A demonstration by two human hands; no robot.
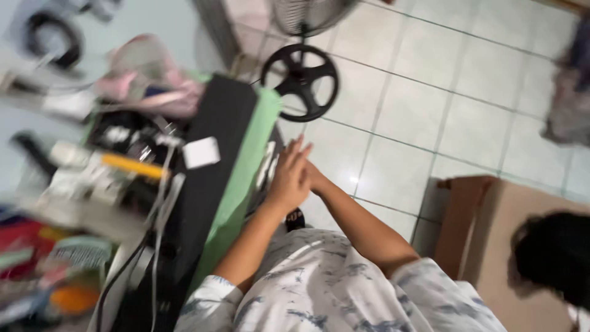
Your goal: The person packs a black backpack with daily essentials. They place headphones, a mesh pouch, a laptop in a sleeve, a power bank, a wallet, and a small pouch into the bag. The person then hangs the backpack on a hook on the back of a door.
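Note:
My left hand (289, 177) reaches forward with its fingers stretched out and lies over my right hand (316, 179), which is mostly hidden behind it. Both hands meet at the edge of a table covered by a green sheet (244, 184). Just beside the fingertips, a white elongated object (268, 163) lies on that edge. I cannot see anything gripped in either hand. The view is blurred. My sleeves are white with blue blotches.
A long black panel (216, 154) carrying a small white box (201, 152) lies on the table amid cables and a yellow-handled tool (133, 166). A black round fan base (300, 80) stands on the tiled floor. Right: a cardboard box (491, 233) and another person's dark-haired head (553, 258).

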